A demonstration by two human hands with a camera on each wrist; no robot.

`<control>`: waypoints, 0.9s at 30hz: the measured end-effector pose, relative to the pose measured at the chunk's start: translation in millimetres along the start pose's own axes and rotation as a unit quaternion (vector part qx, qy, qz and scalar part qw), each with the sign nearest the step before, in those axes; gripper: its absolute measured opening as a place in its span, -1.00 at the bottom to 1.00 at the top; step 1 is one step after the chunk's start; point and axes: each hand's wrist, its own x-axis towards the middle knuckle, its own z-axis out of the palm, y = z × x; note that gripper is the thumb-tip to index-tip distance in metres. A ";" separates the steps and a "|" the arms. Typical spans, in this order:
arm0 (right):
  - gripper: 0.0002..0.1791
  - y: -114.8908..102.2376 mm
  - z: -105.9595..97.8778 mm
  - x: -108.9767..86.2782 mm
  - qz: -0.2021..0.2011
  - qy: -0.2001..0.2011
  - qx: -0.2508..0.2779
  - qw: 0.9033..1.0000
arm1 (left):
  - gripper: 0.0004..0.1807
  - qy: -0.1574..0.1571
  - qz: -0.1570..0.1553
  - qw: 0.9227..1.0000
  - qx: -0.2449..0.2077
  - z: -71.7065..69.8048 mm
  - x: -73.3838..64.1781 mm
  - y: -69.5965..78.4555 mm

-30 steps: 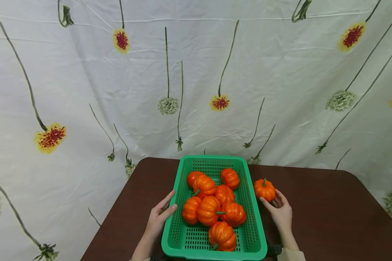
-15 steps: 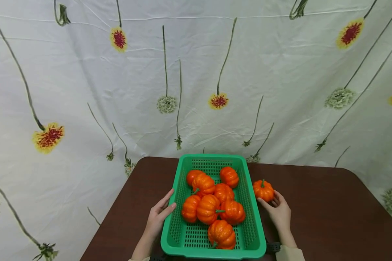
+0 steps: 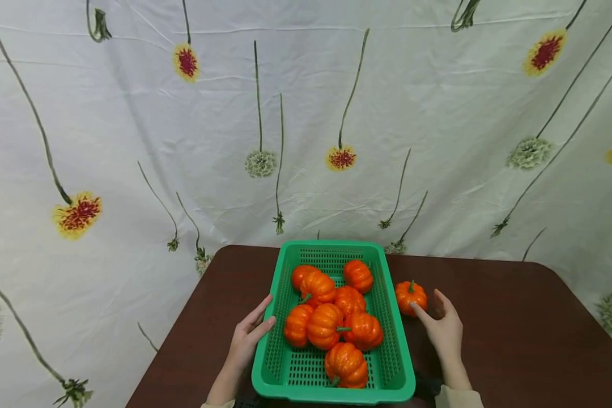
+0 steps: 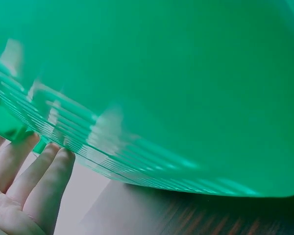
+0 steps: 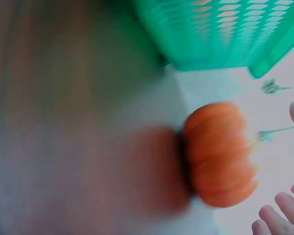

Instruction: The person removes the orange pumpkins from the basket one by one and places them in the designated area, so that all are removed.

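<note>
In the head view a green plastic basket point(image 3: 331, 245) with slotted walls stands on the table, holding several small orange pumpkins point(image 3: 325, 327). My left hand point(image 3: 245, 339) rests its fingers along the basket's left side; in the left wrist view, extended fingers point(image 4: 51, 188) lie against the slotted wall. Another pumpkin point(image 3: 407, 299), its green stem pointing up, sits on the table just right of the basket. Beside it my right hand point(image 3: 446, 331) has spread fingers, and its thumb tip overlaps the pumpkin's edge. The right wrist view shows a gap between this hand point(image 5: 279, 218) and that pumpkin point(image 5: 218, 155).
The dark brown table point(image 3: 520, 328) extends right, past my right hand. Behind it hangs a white cloth point(image 3: 306, 124) printed with flowers and stems. A dark wrist strap point(image 3: 428, 386) shows at my right wrist, beside the basket's near right corner.
My right hand has let go of the pumpkin on the table and moved slightly right, its fingers spreading. That pumpkin stays in place. The left hand keeps its position on the basket.
</note>
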 end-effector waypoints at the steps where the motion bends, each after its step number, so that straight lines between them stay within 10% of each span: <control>1: -0.16 -3.8 -1.5 -0.5 -0.005 0.002 0.006 1.000 | -0.44 0.000 0.000 1.000 0.001 0.0 -0.2 -0.1; 16: -0.27 -67.1 -13.6 -19.6 -0.054 -0.100 0.046 0.992 | -0.44 -0.001 -0.003 1.000 -0.016 0.4 0.0 -2.0; 27: -0.30 -84.0 3.0 -30.7 -0.118 -0.267 0.025 0.956 | -0.45 0.000 -0.004 1.000 -0.021 1.2 -0.2 -1.6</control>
